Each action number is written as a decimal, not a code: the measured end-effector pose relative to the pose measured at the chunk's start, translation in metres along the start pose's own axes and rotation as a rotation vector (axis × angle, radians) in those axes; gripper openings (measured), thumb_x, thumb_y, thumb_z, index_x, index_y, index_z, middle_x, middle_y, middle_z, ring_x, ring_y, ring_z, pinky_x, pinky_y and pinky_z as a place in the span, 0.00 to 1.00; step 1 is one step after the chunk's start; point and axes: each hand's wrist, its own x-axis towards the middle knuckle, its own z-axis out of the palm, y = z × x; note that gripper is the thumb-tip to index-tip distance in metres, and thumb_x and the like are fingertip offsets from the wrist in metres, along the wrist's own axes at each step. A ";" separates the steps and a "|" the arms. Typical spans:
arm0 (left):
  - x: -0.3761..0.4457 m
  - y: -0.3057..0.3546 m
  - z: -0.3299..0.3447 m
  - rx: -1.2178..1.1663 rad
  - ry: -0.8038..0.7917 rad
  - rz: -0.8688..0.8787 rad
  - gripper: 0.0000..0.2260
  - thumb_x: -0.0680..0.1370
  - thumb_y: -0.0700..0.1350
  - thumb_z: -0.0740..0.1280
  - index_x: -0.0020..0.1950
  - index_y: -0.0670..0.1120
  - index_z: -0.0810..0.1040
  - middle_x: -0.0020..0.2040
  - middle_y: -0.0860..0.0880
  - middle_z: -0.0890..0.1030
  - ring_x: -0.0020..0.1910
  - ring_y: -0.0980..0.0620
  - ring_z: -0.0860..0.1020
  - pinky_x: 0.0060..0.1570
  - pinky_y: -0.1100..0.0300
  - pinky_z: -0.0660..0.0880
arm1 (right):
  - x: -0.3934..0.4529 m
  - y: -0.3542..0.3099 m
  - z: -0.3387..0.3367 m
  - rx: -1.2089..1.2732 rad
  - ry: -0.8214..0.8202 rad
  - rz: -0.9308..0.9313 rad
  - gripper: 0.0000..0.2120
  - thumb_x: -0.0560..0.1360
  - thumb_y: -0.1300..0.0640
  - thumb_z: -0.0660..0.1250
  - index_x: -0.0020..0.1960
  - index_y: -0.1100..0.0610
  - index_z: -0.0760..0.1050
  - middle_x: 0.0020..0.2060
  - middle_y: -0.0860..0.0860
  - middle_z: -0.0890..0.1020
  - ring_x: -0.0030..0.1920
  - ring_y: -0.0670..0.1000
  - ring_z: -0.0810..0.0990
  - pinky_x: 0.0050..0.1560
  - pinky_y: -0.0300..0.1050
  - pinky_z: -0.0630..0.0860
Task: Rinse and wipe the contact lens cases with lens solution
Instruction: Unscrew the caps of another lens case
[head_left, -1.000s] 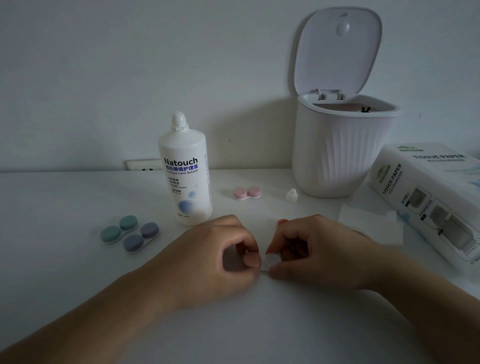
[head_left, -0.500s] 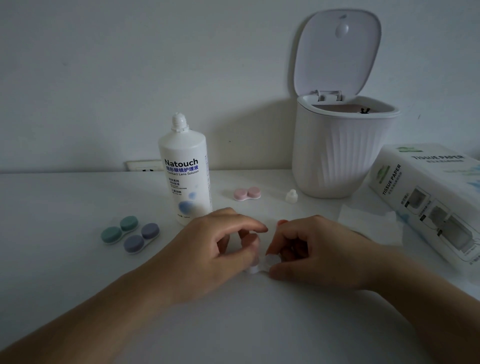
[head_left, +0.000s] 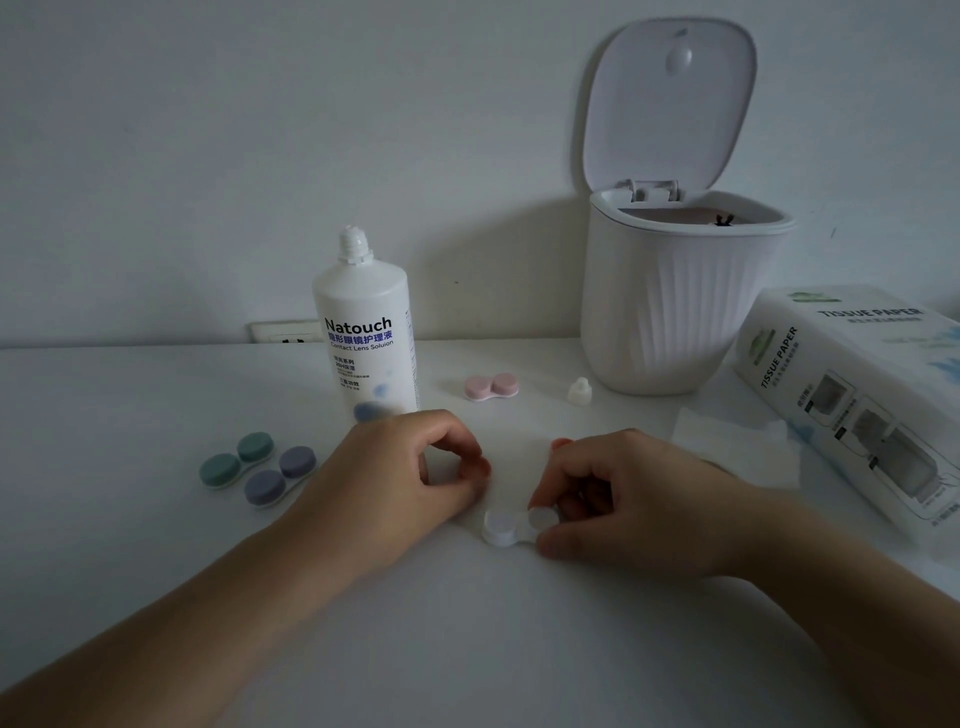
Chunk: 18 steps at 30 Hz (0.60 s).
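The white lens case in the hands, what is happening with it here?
A person is working on a white contact lens case lying on the table. The right hand pinches its right cap, while the left hand is lifted beside it, fingers curled; whether it holds a cap cannot be told. The lens solution bottle stands uncapped behind, with its cap near the open bin. Green, purple and pink cases wait closed.

Tissue box (head_left: 852, 395) cut off at right (small print illegible).
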 end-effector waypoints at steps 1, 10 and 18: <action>0.000 0.000 0.000 0.011 0.005 -0.001 0.08 0.70 0.61 0.72 0.48 0.63 0.80 0.27 0.51 0.76 0.25 0.52 0.73 0.27 0.64 0.67 | 0.000 0.000 0.000 0.000 -0.001 0.001 0.08 0.68 0.45 0.76 0.45 0.44 0.81 0.36 0.38 0.81 0.33 0.39 0.77 0.36 0.30 0.72; -0.008 0.012 -0.009 -0.079 -0.086 0.182 0.11 0.69 0.58 0.72 0.50 0.58 0.83 0.49 0.57 0.80 0.27 0.56 0.69 0.32 0.71 0.65 | 0.000 0.001 0.000 0.014 -0.009 -0.010 0.08 0.68 0.45 0.75 0.46 0.42 0.81 0.35 0.37 0.81 0.34 0.40 0.78 0.50 0.44 0.80; -0.011 0.012 -0.008 -0.007 -0.219 0.163 0.18 0.63 0.68 0.72 0.47 0.60 0.83 0.47 0.61 0.78 0.44 0.63 0.79 0.39 0.71 0.69 | 0.002 0.004 0.000 -0.005 -0.002 -0.054 0.07 0.68 0.44 0.75 0.45 0.41 0.80 0.35 0.36 0.80 0.34 0.42 0.79 0.58 0.52 0.79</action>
